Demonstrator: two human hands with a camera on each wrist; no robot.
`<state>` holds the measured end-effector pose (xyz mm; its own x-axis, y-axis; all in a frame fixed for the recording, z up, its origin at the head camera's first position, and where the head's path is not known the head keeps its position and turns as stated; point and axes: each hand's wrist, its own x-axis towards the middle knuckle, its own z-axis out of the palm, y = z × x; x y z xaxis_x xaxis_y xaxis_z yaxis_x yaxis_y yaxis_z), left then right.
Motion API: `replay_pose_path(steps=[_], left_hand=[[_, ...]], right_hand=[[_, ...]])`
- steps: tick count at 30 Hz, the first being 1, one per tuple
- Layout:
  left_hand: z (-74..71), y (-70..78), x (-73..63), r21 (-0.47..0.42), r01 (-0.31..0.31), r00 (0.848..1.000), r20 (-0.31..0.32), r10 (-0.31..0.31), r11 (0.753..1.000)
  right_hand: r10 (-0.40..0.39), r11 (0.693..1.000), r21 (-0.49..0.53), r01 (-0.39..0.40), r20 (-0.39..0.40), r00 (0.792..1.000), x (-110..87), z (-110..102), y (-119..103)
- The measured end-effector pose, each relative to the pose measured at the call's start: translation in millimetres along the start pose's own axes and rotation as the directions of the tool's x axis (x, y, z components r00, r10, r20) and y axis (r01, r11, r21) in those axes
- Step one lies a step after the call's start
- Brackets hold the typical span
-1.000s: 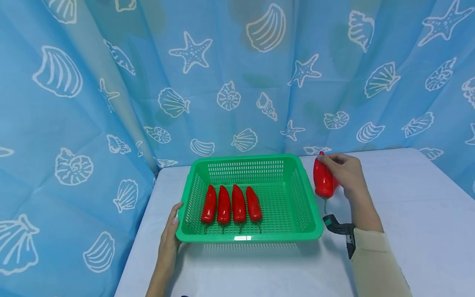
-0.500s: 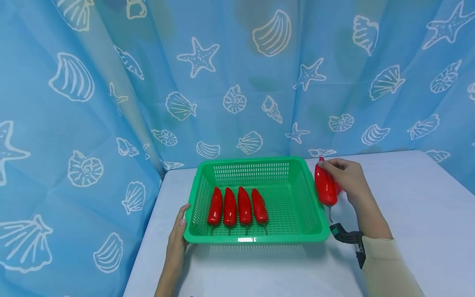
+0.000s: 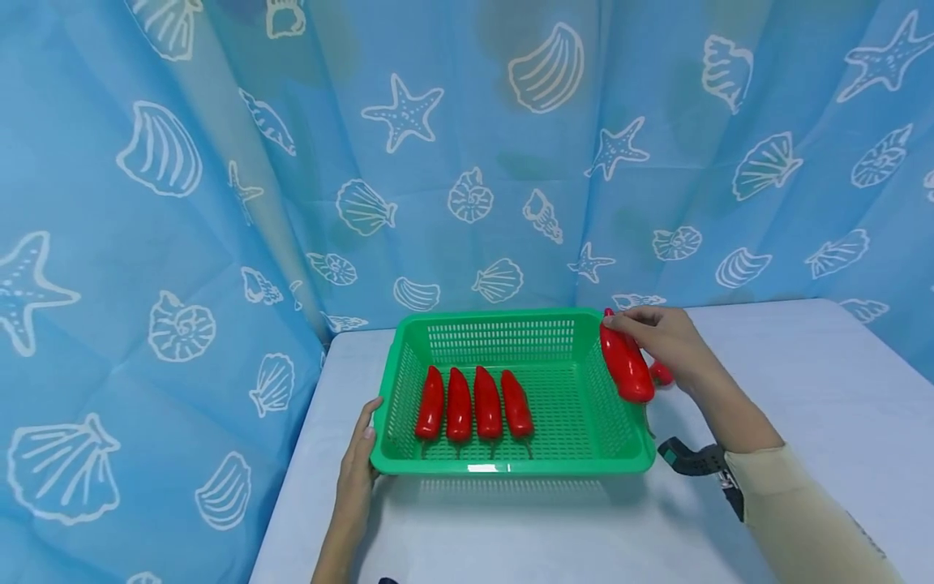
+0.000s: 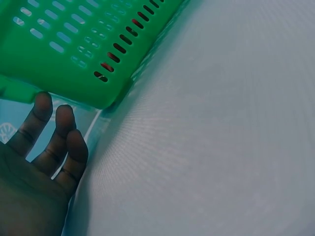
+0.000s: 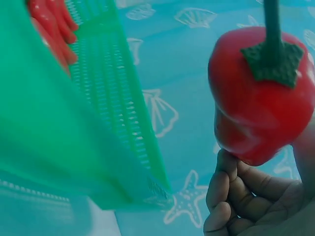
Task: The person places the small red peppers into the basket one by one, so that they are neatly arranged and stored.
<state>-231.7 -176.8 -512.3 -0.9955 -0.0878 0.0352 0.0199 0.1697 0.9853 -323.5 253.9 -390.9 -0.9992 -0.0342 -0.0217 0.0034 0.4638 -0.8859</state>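
Observation:
Over the right rim of the green basket [image 3: 503,467], my right hand [image 3: 667,341] pinches a long red pepper [image 3: 626,367] near its pointed tip. Its stem hangs down, and in the right wrist view the pepper's [image 5: 261,93] stem end faces the camera, with curled fingers below. Several similar red peppers [image 3: 487,405] lie side by side in the basket's left half, tips to the back. My left hand [image 3: 355,470] rests against the basket's left side. In the left wrist view its loosely straight fingers [image 4: 65,120] are close under the basket's rim [image 4: 17,88].
Another small red shape [image 3: 661,374] with a bit of green sits on the white tablecloth [image 3: 788,381], partly hidden behind my right hand. Close behind the table hangs a blue curtain [image 3: 467,154] with white shells and starfish. A dark strap [image 3: 700,461] circles the right wrist.
My right hand has carried the pepper left, from beside the basket to over its right rim, tilting it. The red shape behind shows more. The whole view has shifted slightly; the left hand stays at the basket.

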Motion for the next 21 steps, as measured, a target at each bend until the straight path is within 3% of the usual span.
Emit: replay_pose_path(steps=[6,10,21], left_hand=[[0.1,-2.1,0.5,0.000,0.002,1.000,0.002,-0.002,1.000],[-0.8,-0.8,0.9,-0.002,-0.001,1.000,0.005,0.001,1.000],[-0.3,-1.6,-0.3,-0.007,0.005,1.000,0.009,-0.005,1.000]], right_hand=[[0.035,0.998,-0.050,-0.032,0.061,0.997,7.6,3.8,-8.0],[0.018,0.997,-0.073,-0.011,0.090,0.996,14.5,5.4,-13.6],[0.013,0.993,-0.114,0.001,0.122,0.992,19.0,14.4,-20.9]])
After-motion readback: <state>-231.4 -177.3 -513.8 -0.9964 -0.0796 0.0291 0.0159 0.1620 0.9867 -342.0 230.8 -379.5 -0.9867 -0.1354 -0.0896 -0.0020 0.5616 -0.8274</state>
